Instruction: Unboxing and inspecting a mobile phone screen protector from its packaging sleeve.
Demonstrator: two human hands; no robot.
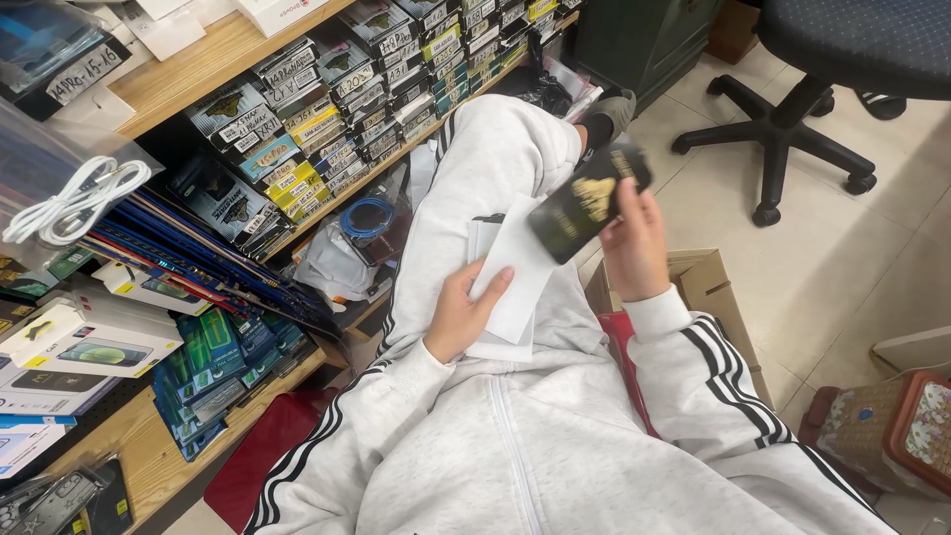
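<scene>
Seated, grey tracksuit, work resting on the raised thigh. Left hand (458, 315) pinching white paper sheets (510, 282) flat against the leg, thumb on top. Right hand (634, 243) gripping a flat black packet with a gold emblem (587, 203), lifted just above the sheets — apparently out of its wrapping already, though hard to tell. Nothing yet set down. Along the wooden shelf's front edge (188, 74), rows of slim boxes with handwritten labels (327, 109) (yellow, teal, black). White coiled cable (74, 203) at far left.

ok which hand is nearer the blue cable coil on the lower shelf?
Left. The left hand holds white sheets just right of the blue cable coil; the right hand grips a black packet farther right.
</scene>
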